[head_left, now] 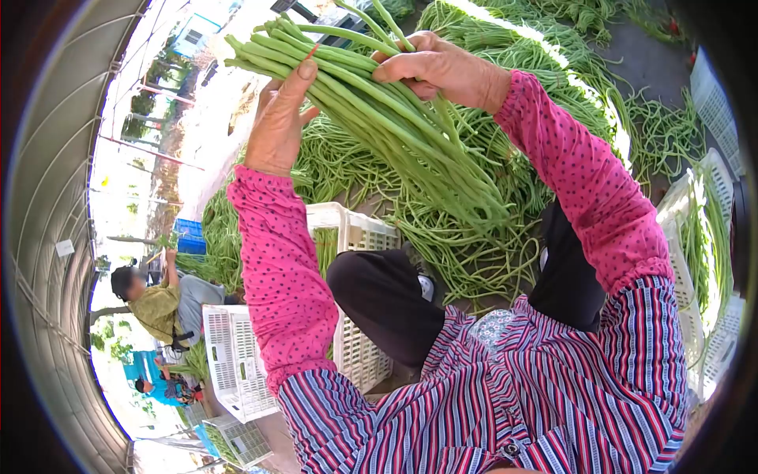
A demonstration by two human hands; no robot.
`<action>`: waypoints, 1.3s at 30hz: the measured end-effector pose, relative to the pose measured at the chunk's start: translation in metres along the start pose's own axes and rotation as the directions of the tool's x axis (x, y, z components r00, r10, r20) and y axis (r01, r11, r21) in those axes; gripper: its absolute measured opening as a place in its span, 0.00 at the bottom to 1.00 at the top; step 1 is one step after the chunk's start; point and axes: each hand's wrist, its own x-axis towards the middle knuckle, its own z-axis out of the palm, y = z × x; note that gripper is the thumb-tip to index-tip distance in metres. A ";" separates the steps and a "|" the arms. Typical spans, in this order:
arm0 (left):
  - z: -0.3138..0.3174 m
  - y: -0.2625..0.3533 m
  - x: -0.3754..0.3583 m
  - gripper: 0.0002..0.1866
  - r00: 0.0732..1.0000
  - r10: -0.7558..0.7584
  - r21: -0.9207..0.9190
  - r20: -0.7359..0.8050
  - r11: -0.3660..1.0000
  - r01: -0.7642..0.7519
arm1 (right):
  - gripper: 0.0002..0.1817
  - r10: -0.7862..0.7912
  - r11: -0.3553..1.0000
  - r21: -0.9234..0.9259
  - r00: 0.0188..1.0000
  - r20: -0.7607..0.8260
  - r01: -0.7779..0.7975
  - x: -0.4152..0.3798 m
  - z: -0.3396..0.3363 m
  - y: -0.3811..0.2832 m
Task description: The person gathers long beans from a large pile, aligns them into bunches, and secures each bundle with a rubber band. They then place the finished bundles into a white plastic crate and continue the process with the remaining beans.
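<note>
A thick bundle of long green beans (395,118) is held up in front of me, its ends at the upper left and the rest hanging to the lower right. My left hand (280,118) is closed around the bundle near those ends, the thumb beside a thin red strip (313,52). At the bundle's upper side, my right hand (438,69) pinches a few bean stalks that stick up past its fingers. Loose long beans (466,261) lie in a large heap on the ground below and behind the bundle.
White plastic crates (237,355) stand at my left, and another crate with beans (679,229) is at my right. A blue crate (189,237) and a seated person (162,308) are at the far left, with another person (162,387) beyond.
</note>
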 end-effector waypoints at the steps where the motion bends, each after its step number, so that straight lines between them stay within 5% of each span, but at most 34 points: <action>1: 0.006 -0.010 -0.002 0.28 0.993 0.083 -0.309 0.088 0.950 -0.052 | 0.13 0.027 0.999 0.043 1.000 0.013 -0.028 -0.003 0.003 0.001; 3: 0.017 -0.016 -0.001 0.24 0.981 0.144 -0.457 0.132 0.887 -0.069 | 0.15 0.055 0.998 0.026 0.998 0.041 -0.056 -0.007 0.000 0.003; 5: 0.024 -0.016 -0.008 0.22 0.989 -0.003 -0.661 0.148 0.744 0.101 | 0.17 0.043 0.999 -0.014 0.999 0.033 -0.042 -0.015 0.000 0.007; 7: 0.027 -0.017 -0.006 0.19 0.993 -0.037 -0.679 0.116 0.726 0.106 | 0.16 0.077 0.997 -0.031 0.997 0.028 -0.076 -0.024 -0.005 0.007; 10: 0.026 -0.017 -0.006 0.15 0.988 -0.138 -0.710 0.065 0.690 0.143 | 0.13 0.051 0.999 0.021 0.958 -0.281 -0.047 -0.033 -0.017 0.018; 15: 0.035 -0.020 -0.004 0.15 0.971 -0.241 -0.656 -0.001 0.733 0.181 | 0.10 0.056 0.998 -0.004 0.965 -0.256 -0.059 -0.051 0.005 0.027; 18: 0.040 -0.014 -0.004 0.17 0.972 -0.227 -0.642 -0.061 0.755 0.136 | 0.08 -0.150 0.960 -0.263 0.966 -0.210 0.092 -0.046 0.020 0.037; 25: 0.035 -0.022 0.003 0.15 0.940 -0.316 -0.697 -0.131 0.704 0.140 | 0.09 -0.144 0.943 -0.327 0.961 -0.238 0.060 -0.044 0.023 0.041; 29: 0.039 -0.021 0.003 0.14 0.940 -0.308 -0.680 -0.149 0.722 0.129 | 0.10 -0.133 0.946 -0.320 0.964 -0.229 0.054 -0.044 0.025 0.048; 31: 0.036 -0.024 0.006 0.13 0.935 -0.317 -0.696 -0.159 0.707 0.122 | 0.09 -0.035 0.994 -0.105 0.984 -0.175 0.017 -0.045 0.018 0.045; 33: 0.030 -0.029 0.010 0.12 0.942 -0.316 -0.710 -0.112 0.689 0.146 | 0.09 -0.031 0.993 -0.116 0.986 -0.164 0.012 -0.047 0.012 0.034; 35: 0.036 -0.024 0.006 0.11 0.950 -0.290 -0.711 -0.117 0.692 0.124 | 0.11 0.117 0.988 -0.079 0.978 -0.173 -0.132 -0.052 0.010 0.014; 39: 0.041 -0.025 0.008 0.10 0.925 -0.359 -0.704 -0.123 0.689 0.173 | 0.14 0.105 0.994 -0.026 0.989 -0.103 -0.108 -0.052 0.011 0.023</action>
